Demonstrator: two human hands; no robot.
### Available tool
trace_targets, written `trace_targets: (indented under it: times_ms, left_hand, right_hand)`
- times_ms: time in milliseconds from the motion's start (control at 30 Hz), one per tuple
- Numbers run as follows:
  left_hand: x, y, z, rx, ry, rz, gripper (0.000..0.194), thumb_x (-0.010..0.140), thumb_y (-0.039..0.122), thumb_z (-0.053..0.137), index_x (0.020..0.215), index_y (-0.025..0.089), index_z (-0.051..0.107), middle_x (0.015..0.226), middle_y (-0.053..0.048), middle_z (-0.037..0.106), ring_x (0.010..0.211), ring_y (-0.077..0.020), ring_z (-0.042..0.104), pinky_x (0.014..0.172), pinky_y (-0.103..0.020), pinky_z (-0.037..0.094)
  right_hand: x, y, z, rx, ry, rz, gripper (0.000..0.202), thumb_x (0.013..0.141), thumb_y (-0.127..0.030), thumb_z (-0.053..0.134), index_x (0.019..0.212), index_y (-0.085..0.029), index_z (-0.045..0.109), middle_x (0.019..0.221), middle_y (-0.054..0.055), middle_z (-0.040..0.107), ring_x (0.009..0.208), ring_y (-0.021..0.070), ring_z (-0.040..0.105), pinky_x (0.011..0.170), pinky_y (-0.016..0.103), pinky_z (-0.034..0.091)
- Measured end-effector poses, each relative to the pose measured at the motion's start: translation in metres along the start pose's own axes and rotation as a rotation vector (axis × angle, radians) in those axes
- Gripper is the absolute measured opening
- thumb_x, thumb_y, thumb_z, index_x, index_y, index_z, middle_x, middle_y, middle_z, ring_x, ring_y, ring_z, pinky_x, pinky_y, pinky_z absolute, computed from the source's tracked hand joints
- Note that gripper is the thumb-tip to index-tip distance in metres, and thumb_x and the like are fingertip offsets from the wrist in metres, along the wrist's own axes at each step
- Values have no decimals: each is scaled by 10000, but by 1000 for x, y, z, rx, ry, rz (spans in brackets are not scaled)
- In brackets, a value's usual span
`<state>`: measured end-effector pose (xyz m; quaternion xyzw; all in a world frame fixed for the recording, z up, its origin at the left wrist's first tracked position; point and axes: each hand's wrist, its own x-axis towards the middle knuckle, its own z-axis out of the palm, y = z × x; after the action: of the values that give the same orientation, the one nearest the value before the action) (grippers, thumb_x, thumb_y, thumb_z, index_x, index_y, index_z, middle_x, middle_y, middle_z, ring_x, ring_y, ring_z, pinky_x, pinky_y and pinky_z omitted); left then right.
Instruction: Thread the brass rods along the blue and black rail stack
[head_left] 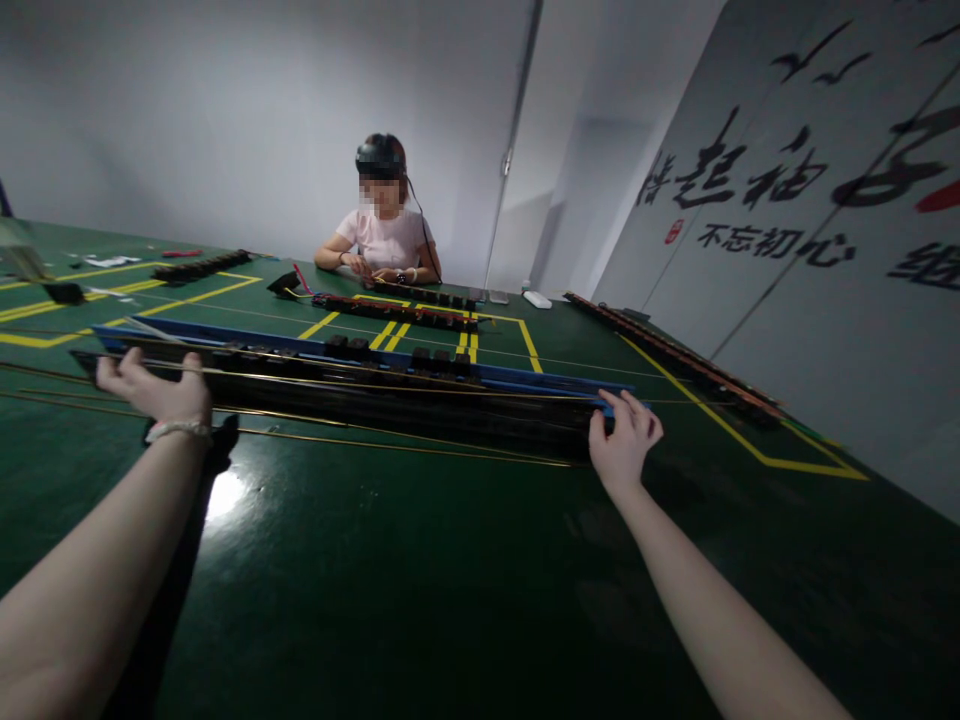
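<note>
A long, narrow black-and-blue channel [390, 400] lies crosswise in front of me, with several small black blocks along its far side. My left hand [161, 390] grips its left end, thumb and fingers bent around the near wall. At the right end, my right hand [624, 435] has its fingers curled over the edge. Thin brass-coloured rods or wires [420, 448] run lengthwise along the near side; I cannot tell whether they are attached. A pale thin strip [154, 330] crosses the left end near my left fingers.
Across the green table [420, 580] sits a person [382, 235] wearing a headset, hands at a dark strip. Another dark strip with wires [397, 312] lies between us. More strips lie at left [201, 267] and along the right edge [675, 350]. Yellow tape lines mark the table.
</note>
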<state>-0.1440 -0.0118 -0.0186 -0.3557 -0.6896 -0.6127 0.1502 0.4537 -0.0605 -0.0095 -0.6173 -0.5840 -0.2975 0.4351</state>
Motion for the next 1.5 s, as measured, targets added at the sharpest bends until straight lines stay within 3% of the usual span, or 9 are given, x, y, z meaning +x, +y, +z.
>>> trace_targets:
  times_ms: [133, 267, 400, 567, 633, 833, 1000, 1267, 1500]
  left_hand:
    - [4, -3, -1, -3, -11, -38, 553, 789, 306, 562, 1210, -18, 408, 1231, -185, 415, 1176, -285, 435, 1045, -425, 335]
    - [-4, 15, 4, -18, -60, 177, 578, 788, 254, 535, 1262, -50, 402, 1226, -212, 450, 1163, -290, 466, 1038, -425, 360]
    - [-36, 53, 14, -122, -227, 514, 660, 826, 276, 510, 1381, -4, 289, 1352, -232, 400, 1216, -274, 470, 1061, -414, 359]
    - [-98, 112, 21, -240, -465, 913, 747, 851, 273, 495, 1485, 166, 115, 1506, -199, 260, 1405, -305, 262, 1097, -493, 311]
    - [-121, 133, 20, -250, -574, 999, 773, 862, 254, 485, 1499, 183, 52, 1539, -197, 184, 1418, -301, 237, 1086, -494, 331]
    - [-177, 188, 27, -276, -618, 1076, 775, 865, 236, 470, 1495, 138, 28, 1548, -202, 147, 1436, -266, 198, 1128, -467, 273]
    - [-207, 219, 41, -235, -630, 1047, 648, 863, 251, 463, 1444, 130, 204, 1530, -176, 238, 1389, -219, 320, 1153, -439, 223]
    - [-211, 218, 47, -186, -626, 1044, 520, 871, 321, 473, 1360, 155, 406, 1349, -128, 488, 1275, -252, 427, 1132, -457, 241]
    - [-212, 217, 47, -217, -639, 1051, 494, 887, 299, 455, 1362, 172, 408, 1301, -114, 506, 1229, -242, 447, 1098, -451, 275]
  right_hand:
    - [1, 6, 1, 10, 6, 59, 325, 859, -307, 419, 1092, -182, 608, 1114, 149, 620, 1200, 278, 476, 1006, 505, 267]
    - [2, 6, -1, 6, -9, 73, 369, 855, -288, 416, 1170, -174, 569, 1167, 164, 591, 1235, 296, 435, 1013, 521, 252]
    - [0, 0, -1, -13, -34, -43, 408, 857, -272, 430, 1234, -155, 534, 1231, 171, 566, 1255, 282, 424, 1041, 490, 246]
    - [-1, -3, 1, -24, -46, -155, 448, 856, -249, 441, 1287, -137, 491, 1230, 171, 586, 1264, 277, 432, 1047, 475, 255]
    - [-1, -3, 1, -23, -31, -150, 447, 856, -255, 444, 1284, -137, 490, 1215, 169, 598, 1256, 284, 442, 1032, 477, 268]
    - [0, -3, -1, -8, -26, -162, 457, 858, -250, 437, 1301, -144, 463, 1215, 157, 602, 1264, 284, 432, 1018, 472, 276]
    - [-1, -2, 0, 2, -27, -137, 442, 865, -253, 441, 1294, -150, 465, 1205, 149, 607, 1279, 275, 413, 1026, 474, 275]
    - [-1, -1, 3, 41, -101, -50, 400, 877, -285, 414, 1247, -171, 513, 1183, 146, 606, 1282, 275, 404, 1017, 487, 263]
    - [-1, -1, 1, 70, -115, 20, 380, 872, -307, 412, 1207, -175, 536, 1183, 148, 585, 1265, 265, 409, 1007, 497, 283]
